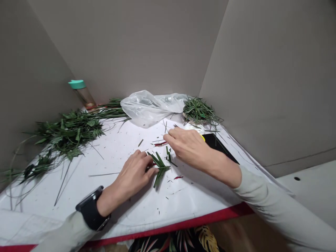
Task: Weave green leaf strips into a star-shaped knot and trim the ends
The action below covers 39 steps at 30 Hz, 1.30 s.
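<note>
My left hand (pixel 138 169), with a black watch on its wrist, has its fingers closed at the left end of a small fan of cut green leaf strips (pixel 161 167) lying on the white table cover. Beyond and to the right, my right hand (pixel 183 142) is pinched together near some thin dark stems; what its fingertips hold is too small to make out. Between the hands lies a smaller piece of green leaf (pixel 169 154). A dark red strip (pixel 160 144) rests just left of my right fingertips, and a red scrap (pixel 178 177) lies nearer to me.
Leafy greens (pixel 70 131) are heaped at the left, near a bottle with a teal lid (pixel 83 93). A clear plastic bag (pixel 147 108) and a pile of cut grass (pixel 198 110) sit at the back. A black flat object (pixel 216 142) is partly under my right forearm.
</note>
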### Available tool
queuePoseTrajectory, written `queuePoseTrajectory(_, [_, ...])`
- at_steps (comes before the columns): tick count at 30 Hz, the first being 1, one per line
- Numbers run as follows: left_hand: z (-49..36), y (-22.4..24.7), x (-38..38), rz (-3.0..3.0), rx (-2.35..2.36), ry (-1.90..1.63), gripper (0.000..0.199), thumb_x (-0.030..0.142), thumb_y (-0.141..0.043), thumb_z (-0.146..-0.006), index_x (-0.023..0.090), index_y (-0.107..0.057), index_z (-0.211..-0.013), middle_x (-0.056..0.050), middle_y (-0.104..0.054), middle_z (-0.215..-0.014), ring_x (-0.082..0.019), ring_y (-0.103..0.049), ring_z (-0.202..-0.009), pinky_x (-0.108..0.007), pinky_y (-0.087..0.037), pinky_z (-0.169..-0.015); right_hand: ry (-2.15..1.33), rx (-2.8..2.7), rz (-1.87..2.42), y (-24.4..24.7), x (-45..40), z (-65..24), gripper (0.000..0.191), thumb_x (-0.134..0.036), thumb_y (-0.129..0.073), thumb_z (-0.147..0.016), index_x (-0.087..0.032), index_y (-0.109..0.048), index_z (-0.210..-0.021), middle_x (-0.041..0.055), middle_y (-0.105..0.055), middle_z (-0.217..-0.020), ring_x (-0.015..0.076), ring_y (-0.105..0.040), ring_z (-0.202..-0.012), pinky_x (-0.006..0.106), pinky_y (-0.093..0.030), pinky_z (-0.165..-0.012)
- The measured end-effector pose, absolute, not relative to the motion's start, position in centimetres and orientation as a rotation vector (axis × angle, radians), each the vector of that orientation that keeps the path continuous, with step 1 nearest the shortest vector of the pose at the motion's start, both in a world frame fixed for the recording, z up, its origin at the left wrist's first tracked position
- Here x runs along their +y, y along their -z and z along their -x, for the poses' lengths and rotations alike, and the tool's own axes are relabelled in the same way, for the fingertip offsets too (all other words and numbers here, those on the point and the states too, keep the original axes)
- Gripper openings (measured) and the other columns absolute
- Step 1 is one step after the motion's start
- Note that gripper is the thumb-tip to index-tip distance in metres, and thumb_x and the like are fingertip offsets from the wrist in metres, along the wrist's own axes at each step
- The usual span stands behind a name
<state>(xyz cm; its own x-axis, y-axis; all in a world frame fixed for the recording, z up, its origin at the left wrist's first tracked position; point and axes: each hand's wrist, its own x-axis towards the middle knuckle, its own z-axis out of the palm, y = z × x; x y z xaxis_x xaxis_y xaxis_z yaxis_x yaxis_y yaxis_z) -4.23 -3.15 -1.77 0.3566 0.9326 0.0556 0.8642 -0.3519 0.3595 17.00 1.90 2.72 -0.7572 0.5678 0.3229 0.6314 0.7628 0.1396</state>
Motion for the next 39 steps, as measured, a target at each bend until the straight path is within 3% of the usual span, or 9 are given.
queuePoseTrajectory(6, [3.8, 2.9, -3.3, -2.553, 1.587, -0.346, 0.014, 0.027, -0.066, -0.092, 0.015, -0.066, -0.085, -0.002, -0.067, -0.087, -0.02, -0.066, -0.086, -0.04, -0.056, -0.078, 0.004, -2.849, 1.153, 1.2, 1.3, -17.1, 0.023, -0.032, -0.062, -0.096, -0.015, -0.064, -0.11, 0.0057, -0.067, -0.106, 0.0185, -0.067, -0.09, 0.038, -0.058, -0.079])
queuePoseTrajectory(12, [4.1, 1.7, -3.6, -2.723, 1.517, -0.692, 0.007, 0.018, -0.063, -0.093, 0.016, -0.064, -0.086, -0.001, -0.065, -0.085, -0.018, -0.064, -0.081, -0.035, -0.055, -0.071, -0.264, -2.697, 1.226, -1.3, 0.8, -16.5, 0.024, -0.035, -0.059, -0.098, -0.015, -0.064, -0.109, 0.0059, -0.068, -0.106, 0.0202, -0.067, -0.095, 0.042, -0.056, -0.085])
queuePoseTrajectory(20, [4.1, -1.4, -3.6, -2.939, 1.326, -1.214, 0.01, 0.01, -0.059, -0.094, 0.016, -0.062, -0.087, -0.002, -0.066, -0.084, -0.019, -0.058, -0.077, -0.035, -0.046, -0.068, -0.639, -2.559, 0.988, -5.1, 1.0, -16.6, 0.023, -0.027, -0.054, -0.099, -0.017, -0.068, -0.083, -0.0036, -0.06, -0.068, 0.0113, -0.052, -0.065, 0.026, -0.036, -0.063])
queuePoseTrajectory(25, [3.2, -2.6, -3.2, -2.952, 1.25, -1.416, 0.011, 0.003, -0.066, -0.087, 0.013, -0.063, -0.083, -0.008, -0.071, -0.079, -0.023, -0.057, -0.078, -0.04, -0.044, -0.069, -0.703, -2.434, 0.972, -6.4, 0.6, -16.8, 0.02, -0.023, -0.059, -0.093, -0.017, -0.064, -0.075, -0.0057, -0.054, -0.063, 0.0097, -0.046, -0.061, 0.025, -0.029, -0.06])
queuePoseTrajectory(29, [3.0, -2.5, -4.2, -2.852, 1.229, -1.716, 0.027, -0.009, -0.07, -0.075, 0.011, -0.071, -0.094, -0.015, -0.074, -0.096, -0.028, -0.058, -0.096, -0.042, -0.045, -0.084, -0.663, -2.32, 0.993, -6.8, 0.9, -17.0, 0.02, -0.018, -0.06, -0.091, -0.016, -0.063, -0.071, -0.0057, -0.053, -0.061, 0.0087, -0.044, -0.058, 0.024, -0.029, -0.059])
queuePoseTrajectory(31, [3.2, -2.2, -5.1, -2.729, 1.206, -1.815, 0.043, -0.014, -0.071, -0.069, 0.017, -0.074, -0.099, -0.009, -0.074, -0.099, -0.023, -0.059, -0.093, -0.037, -0.043, -0.088, -0.619, -2.256, 0.994, -6.9, 1.1, -17.5, 0.018, -0.018, -0.062, -0.091, -0.015, -0.064, -0.073, -0.0053, -0.055, -0.063, 0.0084, -0.045, -0.058, 0.024, -0.03, -0.06])
queuePoseTrajectory(33, [3.2, -1.8, -5.8, -2.525, 1.197, -1.829, 0.043, -0.011, -0.072, -0.07, 0.023, -0.075, -0.096, -0.003, -0.073, -0.089, -0.017, -0.059, -0.083, -0.029, -0.045, -0.08, -0.567, -2.192, 0.992, -6.8, 1.1, -18.1, 0.016, -0.018, -0.063, -0.091, -0.015, -0.064, -0.075, -0.0052, -0.055, -0.065, 0.0085, -0.044, -0.058, 0.025, -0.03, -0.061])
queuePoseTrajectory(36, [2.6, -1.1, -5.7, -2.103, 1.213, -1.559, 0.019, 0.005, -0.064, -0.087, 0.022, -0.073, -0.09, -0.001, -0.072, -0.078, -0.015, -0.063, -0.067, -0.024, -0.05, -0.062, -0.515, -2.121, 0.963, -6.3, 0.9, -18.9, 0.015, -0.016, -0.064, -0.09, -0.015, -0.064, -0.076, -0.0047, -0.054, -0.066, 0.0093, -0.044, -0.061, 0.025, -0.031, -0.062])
queuePoseTrajectory(39, [1.2, -0.8, -4.9, -1.676, 1.122, -1.334, 0.021, 0.026, -0.051, -0.098, 0.022, -0.07, -0.108, -0.007, -0.076, -0.095, -0.021, -0.072, -0.073, -0.031, -0.058, -0.063, -0.51, -2.1, 0.903, -5.4, 0.4, -18.7, 0.011, -0.015, -0.065, -0.09, -0.015, -0.065, -0.079, -0.003, -0.058, -0.071, 0.0106, -0.048, -0.065, 0.025, -0.034, -0.065])
